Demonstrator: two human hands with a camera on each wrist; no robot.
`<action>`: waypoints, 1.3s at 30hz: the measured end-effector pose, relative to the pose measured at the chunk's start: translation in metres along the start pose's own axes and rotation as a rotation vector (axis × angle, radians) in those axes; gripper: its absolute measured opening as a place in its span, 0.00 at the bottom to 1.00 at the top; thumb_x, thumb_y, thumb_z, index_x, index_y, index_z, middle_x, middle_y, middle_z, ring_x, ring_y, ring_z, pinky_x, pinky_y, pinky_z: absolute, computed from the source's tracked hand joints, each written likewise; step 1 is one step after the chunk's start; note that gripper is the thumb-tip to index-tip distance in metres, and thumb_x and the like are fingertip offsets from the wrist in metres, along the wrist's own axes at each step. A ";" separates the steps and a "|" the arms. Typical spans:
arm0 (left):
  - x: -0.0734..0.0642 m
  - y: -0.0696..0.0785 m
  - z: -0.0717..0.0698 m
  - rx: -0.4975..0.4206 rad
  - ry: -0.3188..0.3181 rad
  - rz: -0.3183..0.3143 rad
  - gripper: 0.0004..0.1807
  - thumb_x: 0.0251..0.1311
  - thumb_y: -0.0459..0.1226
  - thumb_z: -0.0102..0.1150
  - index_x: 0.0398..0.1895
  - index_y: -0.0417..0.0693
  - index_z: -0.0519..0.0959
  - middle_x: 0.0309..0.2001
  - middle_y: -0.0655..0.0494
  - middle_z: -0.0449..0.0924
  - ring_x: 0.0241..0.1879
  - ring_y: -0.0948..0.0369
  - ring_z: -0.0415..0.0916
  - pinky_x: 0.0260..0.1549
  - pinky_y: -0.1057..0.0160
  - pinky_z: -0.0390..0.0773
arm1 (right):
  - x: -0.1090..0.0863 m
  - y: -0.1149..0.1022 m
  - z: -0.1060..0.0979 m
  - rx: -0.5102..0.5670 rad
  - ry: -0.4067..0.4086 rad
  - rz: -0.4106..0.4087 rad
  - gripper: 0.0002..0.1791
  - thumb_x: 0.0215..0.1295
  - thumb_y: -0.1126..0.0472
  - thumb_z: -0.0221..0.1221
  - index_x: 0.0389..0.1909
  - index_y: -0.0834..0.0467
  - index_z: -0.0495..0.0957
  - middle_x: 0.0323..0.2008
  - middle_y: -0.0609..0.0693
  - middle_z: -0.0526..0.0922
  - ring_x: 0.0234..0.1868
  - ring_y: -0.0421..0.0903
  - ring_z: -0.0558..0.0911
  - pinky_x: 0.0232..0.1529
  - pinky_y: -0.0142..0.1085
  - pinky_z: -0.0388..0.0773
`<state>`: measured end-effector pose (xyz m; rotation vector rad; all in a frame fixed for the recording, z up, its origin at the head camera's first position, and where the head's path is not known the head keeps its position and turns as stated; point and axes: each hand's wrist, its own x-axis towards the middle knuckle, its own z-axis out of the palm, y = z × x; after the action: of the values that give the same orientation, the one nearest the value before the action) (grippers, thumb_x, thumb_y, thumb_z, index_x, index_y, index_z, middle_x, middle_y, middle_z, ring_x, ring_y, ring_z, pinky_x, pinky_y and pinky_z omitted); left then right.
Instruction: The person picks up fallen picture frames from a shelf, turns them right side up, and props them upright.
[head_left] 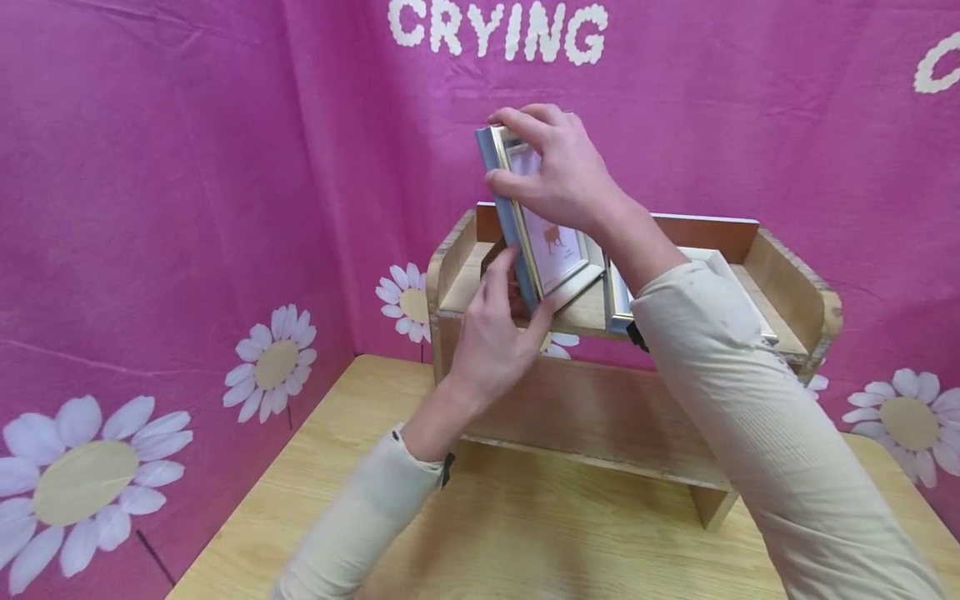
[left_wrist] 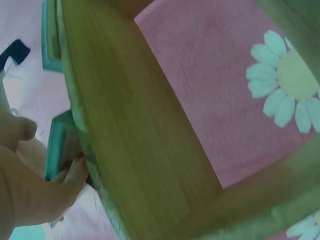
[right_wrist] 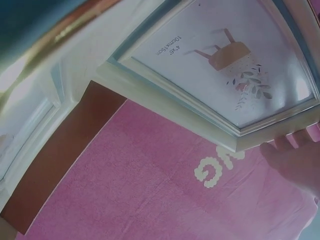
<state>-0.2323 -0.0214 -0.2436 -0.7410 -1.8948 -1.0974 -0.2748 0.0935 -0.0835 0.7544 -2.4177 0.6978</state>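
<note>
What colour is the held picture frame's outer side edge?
The held frame's outer side is greyish blue; the head view shows it best.

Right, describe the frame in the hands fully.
The frame is rectangular, its shiny pale border trimmed metallic gold, its sides bluish. Its print shows a brown chair-like shape, leaves and lettering. Tilted, it is at the shelf's left side; contact there is unclear. The right hand grips its upper part, the left hand its lower.

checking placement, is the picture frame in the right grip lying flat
No, the picture frame is steeply tilted, its top raised above the shelf.
</note>
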 end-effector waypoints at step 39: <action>-0.001 -0.005 -0.006 0.072 -0.033 -0.093 0.41 0.60 0.31 0.65 0.74 0.41 0.56 0.59 0.38 0.75 0.51 0.51 0.80 0.46 0.58 0.85 | 0.023 0.019 -0.010 0.047 -0.001 -0.104 0.23 0.74 0.53 0.55 0.65 0.56 0.75 0.64 0.62 0.73 0.66 0.57 0.69 0.66 0.48 0.67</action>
<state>-0.2335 -0.0289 -0.2445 -0.6394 -2.0039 -1.0734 -0.3000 0.1041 -0.0686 0.8927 -2.3511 0.7144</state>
